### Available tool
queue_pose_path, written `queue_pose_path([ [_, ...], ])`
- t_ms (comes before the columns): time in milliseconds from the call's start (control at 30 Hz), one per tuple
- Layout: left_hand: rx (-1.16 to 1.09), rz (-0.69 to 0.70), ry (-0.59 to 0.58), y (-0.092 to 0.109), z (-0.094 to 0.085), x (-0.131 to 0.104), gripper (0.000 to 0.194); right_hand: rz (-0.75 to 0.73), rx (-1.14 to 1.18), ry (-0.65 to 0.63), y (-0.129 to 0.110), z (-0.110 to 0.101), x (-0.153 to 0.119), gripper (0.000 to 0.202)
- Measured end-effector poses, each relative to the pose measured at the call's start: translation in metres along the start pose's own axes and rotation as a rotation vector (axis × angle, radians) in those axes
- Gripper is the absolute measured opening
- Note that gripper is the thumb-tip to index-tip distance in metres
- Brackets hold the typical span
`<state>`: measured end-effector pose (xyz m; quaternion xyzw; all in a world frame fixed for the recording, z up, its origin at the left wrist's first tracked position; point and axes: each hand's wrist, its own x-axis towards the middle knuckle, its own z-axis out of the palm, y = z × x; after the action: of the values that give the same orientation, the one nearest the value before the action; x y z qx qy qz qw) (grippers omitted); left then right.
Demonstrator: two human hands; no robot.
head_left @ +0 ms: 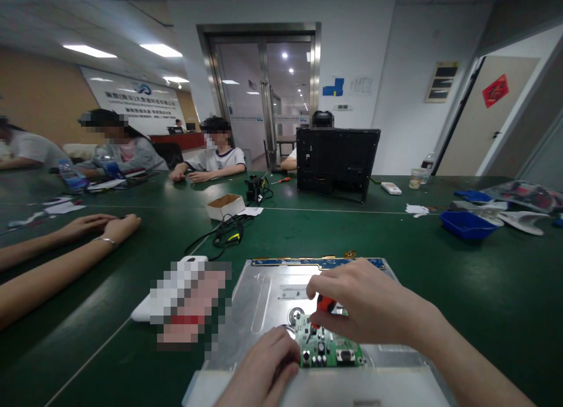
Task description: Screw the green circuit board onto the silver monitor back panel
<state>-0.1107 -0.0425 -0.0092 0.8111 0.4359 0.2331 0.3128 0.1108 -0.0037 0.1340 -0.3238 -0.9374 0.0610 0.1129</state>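
Note:
My right hand point(360, 301) is wrapped round the red and black handle of a screwdriver point(325, 303), held over a green circuit board point(328, 349). The screwdriver points down at the board's left part; its tip is too small to make out. At the board's left edge, my left hand point(272, 366) has its fingers curled in and pressed against the edge. Under the board lies a silver metal display panel point(264, 304), with a narrow blue circuit strip point(308, 263) along its far side.
Left of the panel are a white power bank point(176, 290) and a blurred reddish patch. Beyond lie black cables point(229, 231), a small cardboard box point(225, 206) and a black monitor point(336, 160). A blue tray point(468, 224) stands right. Another person's hands point(109, 228) rest at left.

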Motion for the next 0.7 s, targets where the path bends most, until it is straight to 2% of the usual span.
queue_pose_path([
  [333,0.012,0.063,0.034,0.0050,-0.0006,0.0001,0.021,-0.006,-0.009,0.061,0.0046,0.0010,-0.0017,0.011],
  [700,0.048,0.131,0.053,-0.0008,0.0006,0.0014,0.019,0.011,-0.018,0.037,0.0043,-0.0023,-0.0010,0.012],
])
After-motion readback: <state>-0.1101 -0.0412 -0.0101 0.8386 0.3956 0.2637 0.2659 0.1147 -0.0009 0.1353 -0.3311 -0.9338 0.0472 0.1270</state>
